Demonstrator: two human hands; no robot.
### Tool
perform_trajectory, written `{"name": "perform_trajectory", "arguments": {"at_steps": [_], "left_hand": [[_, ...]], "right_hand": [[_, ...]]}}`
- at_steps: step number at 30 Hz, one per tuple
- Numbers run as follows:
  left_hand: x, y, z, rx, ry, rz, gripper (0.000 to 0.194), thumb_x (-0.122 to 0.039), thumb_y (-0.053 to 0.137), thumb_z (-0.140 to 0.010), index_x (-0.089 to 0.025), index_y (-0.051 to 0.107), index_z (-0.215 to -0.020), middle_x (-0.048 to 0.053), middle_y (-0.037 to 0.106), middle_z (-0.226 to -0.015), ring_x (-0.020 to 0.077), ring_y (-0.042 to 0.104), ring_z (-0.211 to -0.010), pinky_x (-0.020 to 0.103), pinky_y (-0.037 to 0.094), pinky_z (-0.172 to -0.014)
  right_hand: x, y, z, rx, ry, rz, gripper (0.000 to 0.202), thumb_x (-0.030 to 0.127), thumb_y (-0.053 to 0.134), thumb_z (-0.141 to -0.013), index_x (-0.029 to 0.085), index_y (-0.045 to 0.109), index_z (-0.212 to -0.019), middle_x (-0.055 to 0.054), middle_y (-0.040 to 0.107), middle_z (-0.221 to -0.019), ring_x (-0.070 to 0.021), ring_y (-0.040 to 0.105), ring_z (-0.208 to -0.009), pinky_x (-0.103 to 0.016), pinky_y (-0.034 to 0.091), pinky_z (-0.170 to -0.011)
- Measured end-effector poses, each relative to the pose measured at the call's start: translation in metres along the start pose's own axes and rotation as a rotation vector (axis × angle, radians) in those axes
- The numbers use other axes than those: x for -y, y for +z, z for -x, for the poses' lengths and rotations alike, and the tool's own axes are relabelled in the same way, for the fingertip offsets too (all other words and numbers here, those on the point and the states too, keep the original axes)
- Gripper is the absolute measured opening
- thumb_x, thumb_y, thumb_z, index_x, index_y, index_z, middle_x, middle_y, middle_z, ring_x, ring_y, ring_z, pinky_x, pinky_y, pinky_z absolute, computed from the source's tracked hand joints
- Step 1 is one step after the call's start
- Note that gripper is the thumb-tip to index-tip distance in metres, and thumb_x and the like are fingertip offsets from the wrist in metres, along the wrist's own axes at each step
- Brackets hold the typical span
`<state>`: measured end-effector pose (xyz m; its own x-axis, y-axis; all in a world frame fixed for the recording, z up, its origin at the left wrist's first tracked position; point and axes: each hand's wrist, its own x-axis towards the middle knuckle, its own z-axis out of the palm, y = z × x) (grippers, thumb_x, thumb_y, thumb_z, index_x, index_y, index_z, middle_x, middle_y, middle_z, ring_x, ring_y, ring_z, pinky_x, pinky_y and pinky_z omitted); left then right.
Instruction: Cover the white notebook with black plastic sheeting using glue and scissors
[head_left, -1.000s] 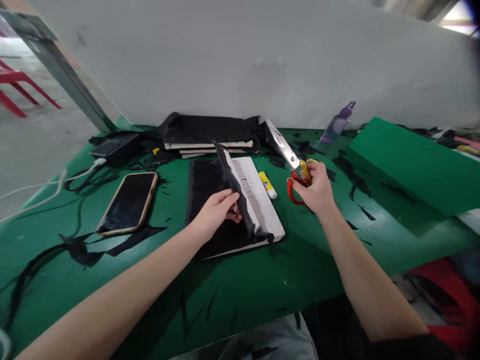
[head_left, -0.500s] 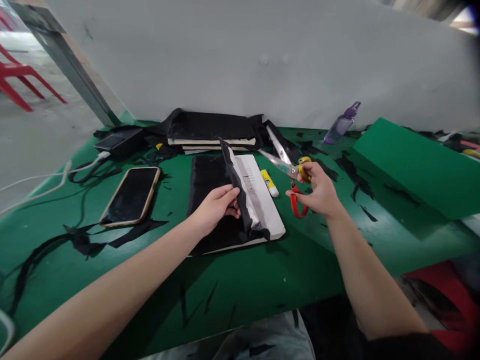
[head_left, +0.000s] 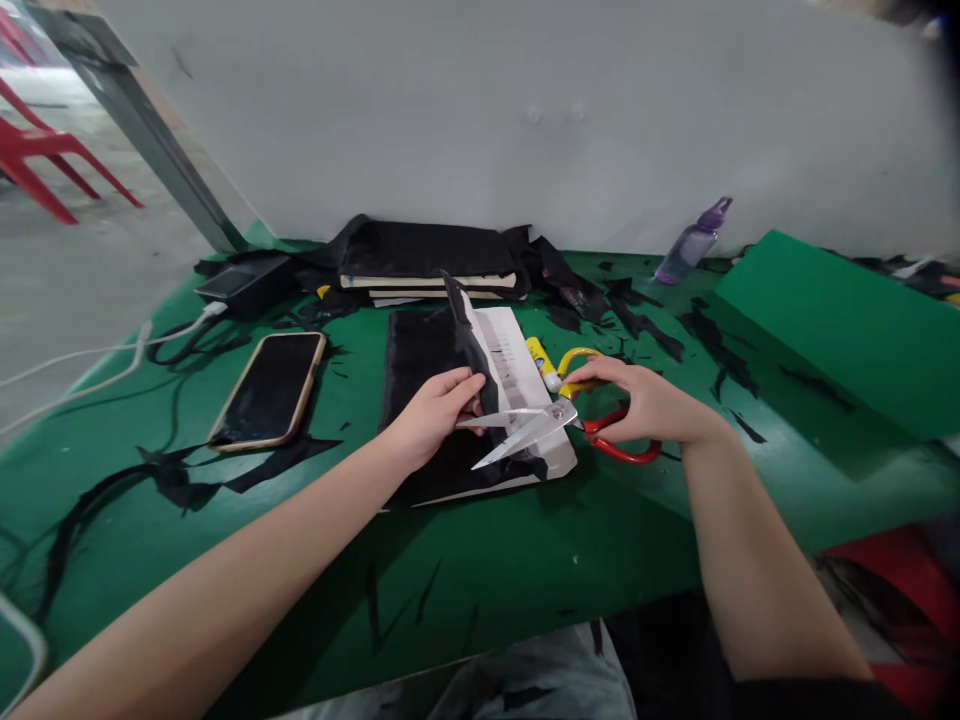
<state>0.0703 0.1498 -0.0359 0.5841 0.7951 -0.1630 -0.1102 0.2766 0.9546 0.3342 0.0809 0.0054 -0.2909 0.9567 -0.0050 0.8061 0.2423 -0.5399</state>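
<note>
A book (head_left: 420,350) lies on the green table with black fabric over its cover and a white printed page (head_left: 506,335) showing at its right. My left hand (head_left: 439,415) pinches the raised edge of the black fabric (head_left: 471,345), which shows a white underside. My right hand (head_left: 634,400) holds scissors (head_left: 551,415) by one yellow and one red handle loop. Their blades are spread and point left, over the book and close to my left fingertips. A yellow glue stick (head_left: 541,362) lies just right of the page, beside the yellow loop.
Black-covered books (head_left: 427,250) are stacked at the back against the grey panel. On the left lie a phone (head_left: 270,390), a black power adapter (head_left: 244,280) and white cables. A purple bottle (head_left: 690,245) and a green board (head_left: 847,330) stand right. Black fabric scraps (head_left: 716,340) are scattered about.
My right hand has turned the scissors from pointing up and left to pointing left and slightly down, bringing the blades over the book. My left hand keeps its hold on the fabric.
</note>
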Motion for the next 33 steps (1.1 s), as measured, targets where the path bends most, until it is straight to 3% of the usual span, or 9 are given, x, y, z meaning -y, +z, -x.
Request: {"name": "perform_trajectory", "arguments": {"at_steps": [33], "left_hand": [[0.0049, -0.0038, -0.0034, -0.038, -0.040, -0.001, 0.015, -0.031, 0.057, -0.082, -0.017, 0.060, -0.076, -0.001, 0.057, -0.066, 0.0086, 0.053, -0.060, 0.020, 0.044, -0.059]], "right_hand": [[-0.0056, -0.0020, 0.0013, 0.014, 0.008, 0.078, 0.057, 0.034, 0.069, -0.061, 0.033, 0.057, -0.116, 0.000, 0.056, -0.124, -0.0270, 0.050, -0.116, -0.044, 0.039, -0.099]]}}
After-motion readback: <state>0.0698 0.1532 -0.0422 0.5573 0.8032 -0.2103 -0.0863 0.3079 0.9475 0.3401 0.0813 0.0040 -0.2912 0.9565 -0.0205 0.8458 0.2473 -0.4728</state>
